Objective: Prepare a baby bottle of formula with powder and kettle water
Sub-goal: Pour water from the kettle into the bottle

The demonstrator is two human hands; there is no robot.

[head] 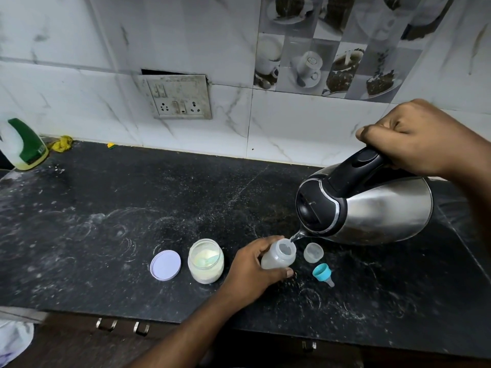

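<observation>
My left hand [251, 269] grips a small translucent baby bottle [279, 257], tilted toward the right on the black counter [132, 208]. My right hand [417, 138] holds the black handle of a steel kettle [372, 205], tipped left so its spout touches the bottle's open mouth; water runs in. An open jar of pale formula powder [206, 260] with a scoop inside stands left of the bottle. Its lilac lid [165, 265] lies further left. The bottle's clear cap [313, 252] and teal ring with teat [322, 273] lie to the right.
A white and green spray bottle [22, 144] stands at the far left by the tiled wall. A yellow cloth [62, 143] lies beside it. A wall socket plate [178, 98] sits above the counter. Drawer handles [122, 326] run under the front edge.
</observation>
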